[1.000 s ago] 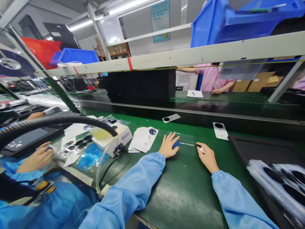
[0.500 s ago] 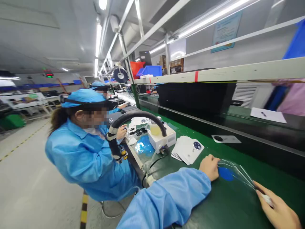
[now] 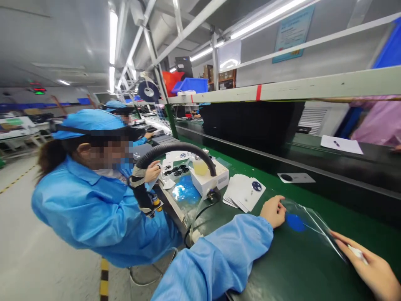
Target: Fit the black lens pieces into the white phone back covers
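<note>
Left grip (image 3: 274,211) loosely bent, clasping nothing, fingertips pressing left edge of clear film (image 3: 316,230) on desk (image 3: 282,271), just beside blue dot (image 3: 295,222). Right grip (image 3: 372,267) pinching white piece (image 3: 355,252) at film's right edge. Film seems part-flattened: left down, right side raised. Card stack (image 3: 244,193) near, left; belt (image 3: 313,165) edge far; green desk shows nearer.

1. My right hand (image 3: 374,269) runs off the lower right corner, so only the fingers and part of the palm show.
2. The small white thing (image 3: 357,252) pinched in its fingers is too small to identify.
3. The outline of the clear film (image 3: 316,228) fades into the green belt (image 3: 282,267).
4. I cannot tell whether my left hand (image 3: 274,211) pinches the film or only presses on it.
5. The print on the wall poster (image 3: 293,29) is too small to read.
6. The person in pink (image 3: 379,121) is cut off by the right edge.
</note>
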`<state>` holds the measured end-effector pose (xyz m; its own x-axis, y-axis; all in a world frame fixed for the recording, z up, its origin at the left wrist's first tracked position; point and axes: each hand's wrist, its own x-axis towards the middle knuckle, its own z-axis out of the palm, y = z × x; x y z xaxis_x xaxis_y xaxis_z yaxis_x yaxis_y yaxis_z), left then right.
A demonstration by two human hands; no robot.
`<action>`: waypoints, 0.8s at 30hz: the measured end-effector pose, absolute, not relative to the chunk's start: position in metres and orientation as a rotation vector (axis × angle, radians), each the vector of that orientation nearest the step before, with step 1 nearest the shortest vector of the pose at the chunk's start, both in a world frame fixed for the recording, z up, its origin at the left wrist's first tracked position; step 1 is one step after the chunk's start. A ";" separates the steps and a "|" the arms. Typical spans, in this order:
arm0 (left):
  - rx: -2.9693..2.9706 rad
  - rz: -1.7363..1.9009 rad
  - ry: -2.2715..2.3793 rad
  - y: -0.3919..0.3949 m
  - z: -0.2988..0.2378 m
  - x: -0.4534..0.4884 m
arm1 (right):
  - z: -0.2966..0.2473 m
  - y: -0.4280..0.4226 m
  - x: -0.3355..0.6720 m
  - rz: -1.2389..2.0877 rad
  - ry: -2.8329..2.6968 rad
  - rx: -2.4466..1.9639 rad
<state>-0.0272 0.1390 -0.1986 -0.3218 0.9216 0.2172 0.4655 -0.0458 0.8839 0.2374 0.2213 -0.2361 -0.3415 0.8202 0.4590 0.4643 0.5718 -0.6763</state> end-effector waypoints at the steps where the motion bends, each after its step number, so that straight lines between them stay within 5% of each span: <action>1: 1.430 1.347 1.736 0.139 -0.198 -0.026 | -0.220 0.208 0.233 0.801 -1.930 -1.133; 5: 1.333 1.322 1.583 0.139 -0.202 -0.022 | -0.180 0.169 0.205 1.446 -1.695 -0.913; 24: 2.204 1.012 1.443 0.127 -0.210 -0.013 | -0.195 0.166 0.165 1.414 -1.532 -1.120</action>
